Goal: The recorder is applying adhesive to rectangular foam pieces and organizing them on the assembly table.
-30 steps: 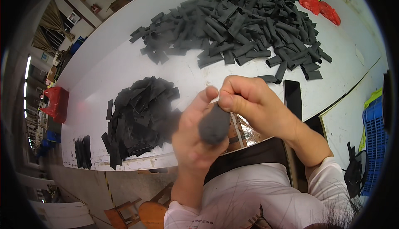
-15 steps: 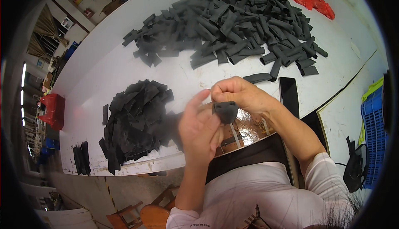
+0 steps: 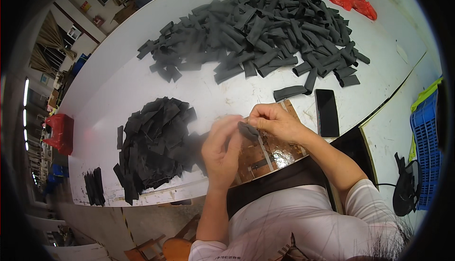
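Observation:
A small dark fabric piece [image 3: 248, 131], bunched and partly hidden by fingers, is held between my two hands above a brown taped board [image 3: 284, 149]. My left hand [image 3: 222, 149] has it between thumb and fingers. My right hand [image 3: 277, 121] pinches at its upper edge, thumb against a curled forefinger. To the left of my left hand lies a heap of flat black fabric pieces [image 3: 156, 142]. Farther off, a wide pile of dark grey fabric tubes [image 3: 270, 33] spreads over the white table [image 3: 237, 92].
A black phone [image 3: 327, 113] lies right of the board. Red plastic bags [image 3: 353, 2] sit at the far right, and a red container [image 3: 60, 133] stands at the left edge. A blue crate [image 3: 426, 147] is on the right. Several black strips [image 3: 94, 186] lie at the near left.
Both hands have come closer together, and my left fingers have folded in. The fabric piece has turned and moved slightly left, showing smaller now. The view has shifted a little.

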Motion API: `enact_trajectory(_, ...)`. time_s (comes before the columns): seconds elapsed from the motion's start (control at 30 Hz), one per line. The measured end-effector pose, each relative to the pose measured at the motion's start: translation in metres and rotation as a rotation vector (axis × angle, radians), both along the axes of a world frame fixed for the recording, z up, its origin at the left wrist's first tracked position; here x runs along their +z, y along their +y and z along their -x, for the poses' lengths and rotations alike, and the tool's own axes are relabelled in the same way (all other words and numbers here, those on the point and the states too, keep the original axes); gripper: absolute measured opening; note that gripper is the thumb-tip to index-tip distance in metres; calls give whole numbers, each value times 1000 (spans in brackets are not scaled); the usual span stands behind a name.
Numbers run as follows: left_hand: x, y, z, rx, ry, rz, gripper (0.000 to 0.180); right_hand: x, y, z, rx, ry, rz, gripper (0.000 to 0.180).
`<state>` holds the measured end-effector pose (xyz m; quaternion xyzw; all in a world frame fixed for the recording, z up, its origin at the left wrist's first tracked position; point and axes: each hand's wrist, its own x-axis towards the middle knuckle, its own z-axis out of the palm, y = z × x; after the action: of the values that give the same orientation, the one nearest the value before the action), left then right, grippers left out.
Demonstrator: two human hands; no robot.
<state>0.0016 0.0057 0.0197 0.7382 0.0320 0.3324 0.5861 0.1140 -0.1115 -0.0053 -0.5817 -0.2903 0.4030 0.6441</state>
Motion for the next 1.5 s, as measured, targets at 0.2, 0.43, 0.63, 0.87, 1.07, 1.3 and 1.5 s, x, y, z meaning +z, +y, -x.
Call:
enact_trajectory(0.2,-2,-8,2,35,-94,206,13,49,-6,11,-211,-993,-126,19)
enact_trajectory(0.43,-29,-5,7,-140,-105,559,12,17,-5,9,21,-1086,116,26)
enact_trajectory(0.63,18,-4,-11,-296,89,329,14,15,-12,9,-75,-1073,-50,13)
enact_trajectory(0.87,5,-12,-10,-116,212,106,13,4,-11,15,-3,-889,163,19)
enact_trajectory(1.07,15,-17,-7,-115,-28,335,13,19,-11,9,30,-923,123,19)
enact_trajectory(1.3,10,2,0,-128,-221,746,12,30,-5,10,16,-1118,183,21)
enact_trajectory(1.5,0,2,-2,-137,-192,713,13,22,-3,12,8,-1023,164,20)
